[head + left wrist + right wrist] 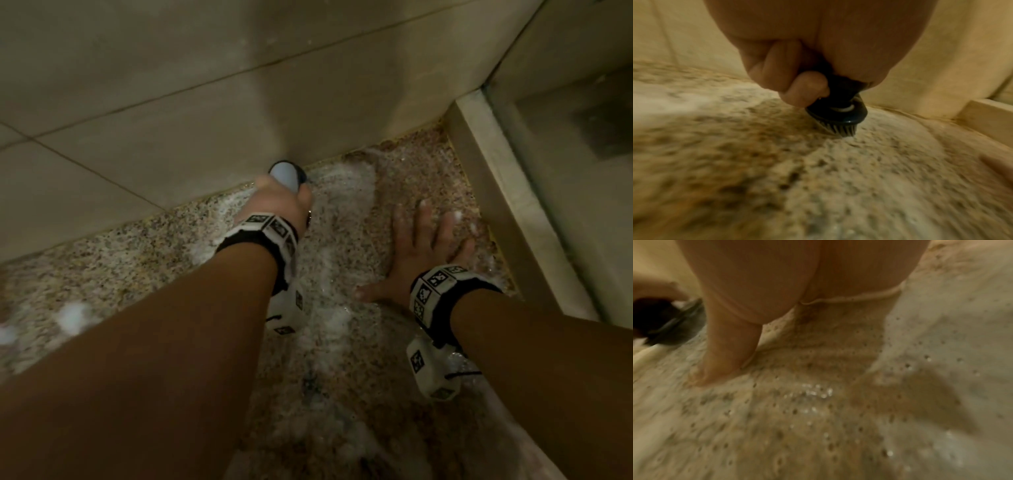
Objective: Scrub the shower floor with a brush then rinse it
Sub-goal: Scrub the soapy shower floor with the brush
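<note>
While the left hand (807, 53) curls its fingers (803, 91) tight round the dark neck of the brush (838, 113), the bristles meet the shower floor (838, 186) on a tilt, only their lower edge biting into the speckled stone. For a good scrub, that head should probably be laid flatter, so the whole ring of bristles bears on the stone, and pushed in short overlapping strokes with steady downward weight. From the head view the brush's pale rounded cap (284, 174) sits at the far edge of the floor, right where it joins the tiled wall (171, 102), so this seam likely wants working along its length, where grime tends to gather.

Flat on the wet stone lies the right hand (421, 253), fingers spread wide and holding nothing, near the right-hand corner beside the raised curb (507, 219); it serves as a prop. With foam (346, 192) slick under that palm, it could slide, so weight is best kept low and centred.

Suds cover a band down the middle of the floor, while the patch toward the left edge shows only scattered blobs, so scrubbing looks only partly done and rinsing is not yet due.
</note>
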Available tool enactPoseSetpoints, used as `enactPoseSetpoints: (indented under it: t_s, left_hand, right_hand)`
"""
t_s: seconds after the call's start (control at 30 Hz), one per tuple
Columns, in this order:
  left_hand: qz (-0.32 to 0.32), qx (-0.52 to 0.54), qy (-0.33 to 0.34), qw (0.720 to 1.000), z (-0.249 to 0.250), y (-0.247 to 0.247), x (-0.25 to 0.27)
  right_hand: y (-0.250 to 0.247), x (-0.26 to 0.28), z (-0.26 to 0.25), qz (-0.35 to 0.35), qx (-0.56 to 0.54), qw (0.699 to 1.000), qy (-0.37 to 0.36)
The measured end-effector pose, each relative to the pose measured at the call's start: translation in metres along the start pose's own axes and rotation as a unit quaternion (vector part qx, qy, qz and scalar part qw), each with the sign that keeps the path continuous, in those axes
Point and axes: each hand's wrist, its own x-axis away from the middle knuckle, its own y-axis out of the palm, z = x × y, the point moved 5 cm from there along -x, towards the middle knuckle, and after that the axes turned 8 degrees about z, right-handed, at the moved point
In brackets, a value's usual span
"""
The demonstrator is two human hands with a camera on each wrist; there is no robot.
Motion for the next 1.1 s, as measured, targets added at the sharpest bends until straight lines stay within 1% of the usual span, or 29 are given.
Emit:
enactPoseSetpoints:
  t_s: [0.13,0.3,0.37,0.43,0.5,0.57,0.6,0.67,0.73,0.77,0.83,0.87,0.97,1.03,1.1]
  left_hand:
    - [0.025,-0.009,-0.034,0.999,-0.044,-0.024,0.0]
    - [0.041,-0.046,-0.082,0.995,-0.117,-0.051,0.008]
    - [0.047,-0.051,-0.092,0.993,-0.136,-0.056,0.017]
    - [0.056,-0.051,-0.096,0.993,-0.145,-0.058,0.029]
    - [0.06,-0.058,-0.092,0.992,-0.145,-0.054,0.04]
    - [0.043,-0.067,-0.084,0.993,-0.133,-0.047,0.047]
    - [0.023,-0.067,-0.071,0.995,-0.123,-0.042,0.051]
    - [-0.046,-0.054,-0.028,0.997,-0.092,-0.021,0.065]
    - [-0.106,-0.033,0.005,0.994,-0.061,0.004,0.091]
    - [-0.119,-0.038,0.021,0.992,-0.048,0.017,0.105]
    - [-0.127,-0.066,0.069,0.987,-0.034,0.032,0.13]
    - [-0.122,-0.074,0.081,0.986,-0.032,0.032,0.139]
    - [-0.106,-0.085,0.103,0.985,-0.049,0.031,0.147]
    - [-0.095,-0.128,0.123,0.98,-0.056,0.031,0.161]
    - [-0.094,-0.158,0.148,0.972,-0.051,0.038,0.185]
  right_hand:
    - [-0.001,0.003,0.0,0.0,0.007,1.0,-0.001]
    - [0.0,0.004,-0.003,0.003,0.037,0.999,0.009]
    - [0.0,0.005,-0.004,0.004,0.045,0.999,0.012]
    - [0.001,0.006,-0.004,0.008,0.048,0.999,0.01]
    - [0.004,0.005,-0.003,0.017,0.047,0.999,0.005]
    - [0.005,0.003,-0.002,0.029,0.046,0.999,0.003]
    - [0.006,0.002,-0.002,0.032,0.047,0.998,0.003]
    - [0.007,0.0,0.0,0.036,0.048,0.998,0.004]
    - [0.007,-0.002,0.0,0.045,0.047,0.998,0.005]
    - [0.008,-0.003,0.0,0.051,0.047,0.998,0.004]
    - [0.009,-0.004,0.002,0.062,0.052,0.997,0.001]
    - [0.01,-0.004,0.003,0.066,0.05,0.997,-0.003]
    - [0.007,0.001,0.006,0.077,0.016,0.997,-0.014]
    - [0.007,0.001,0.008,0.082,-0.002,0.997,-0.014]
    - [0.007,-0.002,0.008,0.088,-0.011,0.996,-0.012]
